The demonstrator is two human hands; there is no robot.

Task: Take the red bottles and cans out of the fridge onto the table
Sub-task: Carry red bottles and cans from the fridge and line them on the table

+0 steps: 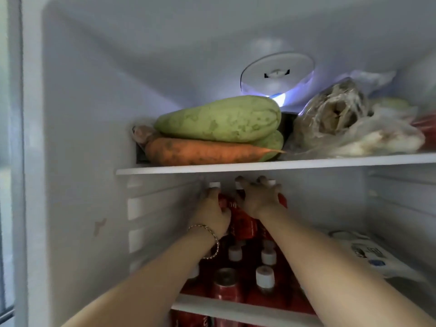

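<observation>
Both my arms reach deep into the fridge's middle shelf, which is packed with red bottles with white caps [265, 277] and a red can [227, 287] near the front. My left hand [212, 212], with a bracelet on its wrist, curls around a tall red bottle [223, 204] at the back left. My right hand [257, 197] grips the top of another tall red bottle [282, 200] at the back, fingers spread over its neck. More red cans [195, 319] show on the shelf below.
The upper shelf [236, 168] holds two green squashes [221, 119], a carrot [207, 151] and bagged food [342, 123] at the right. A white pouch [368, 253] lies right of the bottles. The fridge's left wall [82, 185] is close to my left arm.
</observation>
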